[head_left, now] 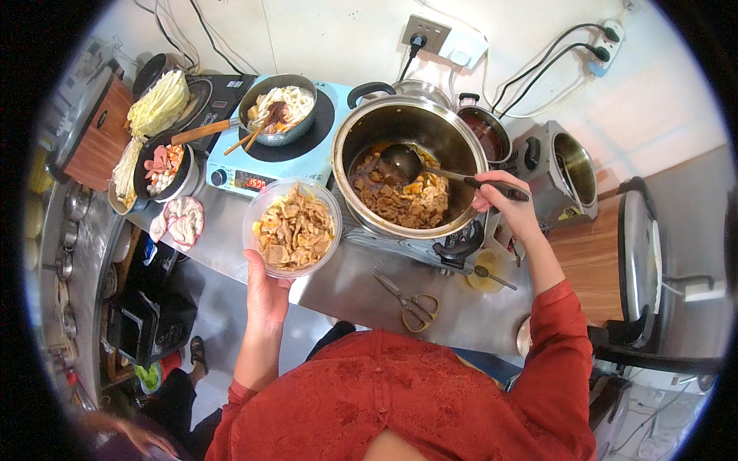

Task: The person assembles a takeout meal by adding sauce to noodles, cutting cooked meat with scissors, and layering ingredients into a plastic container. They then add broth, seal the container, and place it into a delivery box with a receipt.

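Observation:
My left hand [267,296] grips a clear round plastic bowl [247,224] from below and the near side. Sliced cooked meat [294,230] fills the bowl, with some pale yellow pieces beneath. My right hand [503,201] is closed around the black handle of a ladle [400,164]. The ladle's dark scoop rests inside a large steel pot [344,137], among meat slices [411,206] in brown broth. What the scoop holds is hard to make out. The bowl sits left of the pot, in front of a blue induction cooker [229,175].
A wooden-handled pan [244,107] of noodles stands on the cooker. Scissors [410,302] lie near the counter's front edge. A cup with a spoon [496,278] and a small pot [503,140] stand right of the big pot. Another person's arm [142,439] shows lower left.

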Motion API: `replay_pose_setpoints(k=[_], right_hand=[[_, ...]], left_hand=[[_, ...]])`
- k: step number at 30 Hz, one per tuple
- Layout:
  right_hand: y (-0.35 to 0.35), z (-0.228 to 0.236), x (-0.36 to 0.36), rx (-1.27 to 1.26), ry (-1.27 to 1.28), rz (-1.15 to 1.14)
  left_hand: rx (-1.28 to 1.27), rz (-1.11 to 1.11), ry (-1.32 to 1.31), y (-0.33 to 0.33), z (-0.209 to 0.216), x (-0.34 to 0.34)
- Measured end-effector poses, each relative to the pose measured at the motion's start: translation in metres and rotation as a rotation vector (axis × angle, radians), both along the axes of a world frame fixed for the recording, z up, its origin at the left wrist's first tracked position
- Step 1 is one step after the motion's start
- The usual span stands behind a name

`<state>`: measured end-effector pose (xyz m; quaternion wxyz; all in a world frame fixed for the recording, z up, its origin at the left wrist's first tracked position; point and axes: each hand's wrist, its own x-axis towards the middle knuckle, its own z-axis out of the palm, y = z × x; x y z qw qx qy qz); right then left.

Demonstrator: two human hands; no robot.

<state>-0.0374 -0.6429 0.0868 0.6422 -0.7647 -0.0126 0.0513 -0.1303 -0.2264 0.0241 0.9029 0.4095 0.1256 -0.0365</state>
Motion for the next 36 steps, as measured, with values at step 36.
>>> replay_pose_setpoints(k=[36], right_hand=[[0.094, 0.096, -0.109, -0.438, -0.672, 0.047]], left_hand=[[-0.029, -0.171, -0.067, 0.012, 0.004, 0.011]])
